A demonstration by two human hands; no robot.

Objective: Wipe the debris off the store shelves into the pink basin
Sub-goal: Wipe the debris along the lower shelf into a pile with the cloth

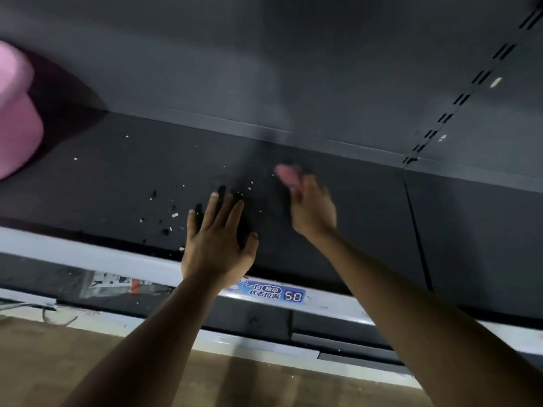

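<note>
Debris (174,214) beside flat left hand (216,245); right hand (313,210) grips pink cloth (286,173)

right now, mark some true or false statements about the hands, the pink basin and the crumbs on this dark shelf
The round pink plastic basin is at the far left. True.
The left hand grips a brush. False: its fingers are straight and hold nothing.
The right hand holds a small blurred pink rag. True.
The pale scattered debris is all in the basin. False: it lies on the dark grey metal shelf.
</note>
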